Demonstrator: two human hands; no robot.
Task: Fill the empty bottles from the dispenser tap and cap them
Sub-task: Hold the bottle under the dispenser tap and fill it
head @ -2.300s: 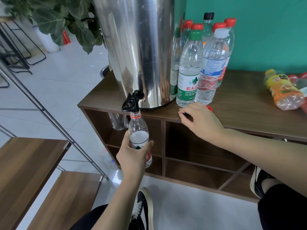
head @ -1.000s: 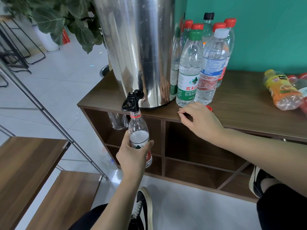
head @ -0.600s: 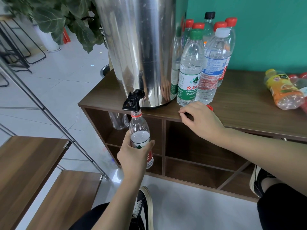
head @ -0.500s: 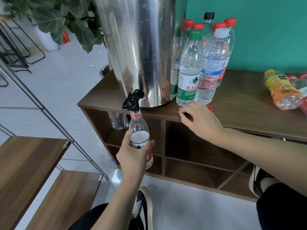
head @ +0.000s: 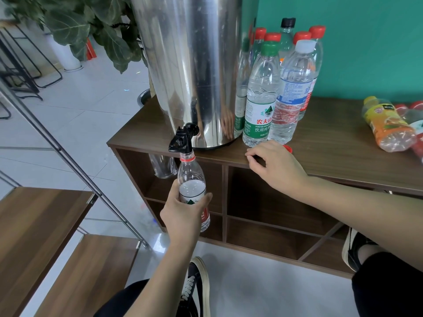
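A tall steel dispenser (head: 190, 65) stands on the brown cabinet top (head: 332, 152), its black tap (head: 182, 139) hanging over the front edge. My left hand (head: 183, 216) grips a clear bottle (head: 191, 179) with a red neck ring, upright, its uncapped mouth right under the tap. Water shows inside at about label height. My right hand (head: 277, 168) rests on the cabinet's front edge with loosely curled fingers and holds nothing. A loose red cap (head: 287, 148) lies just behind it.
Several capped bottles (head: 261, 99) stand to the right of the dispenser. An orange drink bottle (head: 386, 124) lies at the far right. One clear bottle (head: 162, 165) sits in the upper-left shelf cell. Wooden steps (head: 34, 225), a slanted metal rail (head: 68, 156) and a plant (head: 91, 26) are at left.
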